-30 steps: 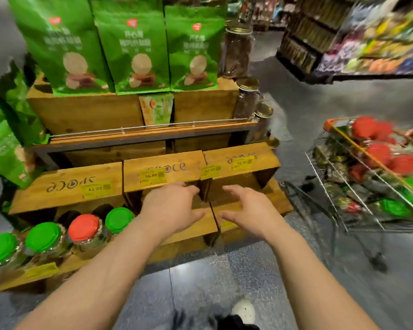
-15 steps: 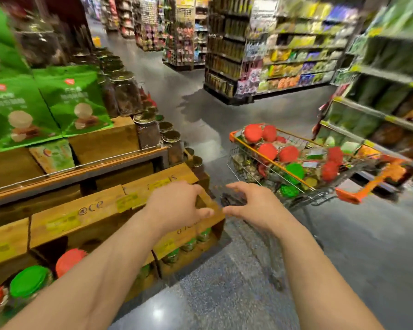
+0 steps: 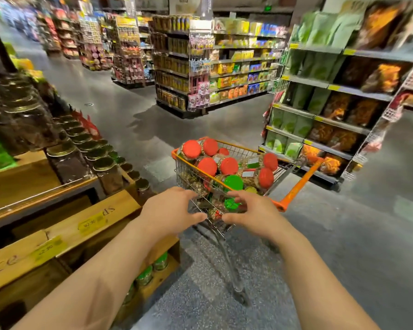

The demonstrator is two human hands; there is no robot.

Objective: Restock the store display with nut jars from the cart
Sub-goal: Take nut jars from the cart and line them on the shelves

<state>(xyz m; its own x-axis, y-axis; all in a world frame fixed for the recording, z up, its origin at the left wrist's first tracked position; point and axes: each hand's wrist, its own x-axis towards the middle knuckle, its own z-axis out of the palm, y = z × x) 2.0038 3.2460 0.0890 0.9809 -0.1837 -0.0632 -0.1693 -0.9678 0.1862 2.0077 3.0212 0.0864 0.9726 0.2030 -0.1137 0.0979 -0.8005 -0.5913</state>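
Observation:
A wire cart (image 3: 293, 189) with an orange rim stands ahead on the floor, piled with several nut jars with red lids (image 3: 206, 166) and green lids (image 3: 233, 182). My left hand (image 3: 171, 210) and my right hand (image 3: 250, 211) reach side by side to the cart's near edge, fingers spread and empty, close to a green-lidded jar (image 3: 231, 204). The wooden store display (image 3: 98, 213) runs along the left, with green-lidded jars (image 3: 160, 262) in its lowest crate.
Dark jars with gold lids (image 3: 104, 164) line the display's upper tier on the left. Tall shelves of bagged snacks (image 3: 320, 110) stand right of the cart. More aisles (image 3: 200, 67) lie behind. Grey floor (image 3: 355, 246) spreads around the cart.
My view has swung right, from the display to the cart. Both hands have moved from the wooden crates to the cart's near edge, still empty.

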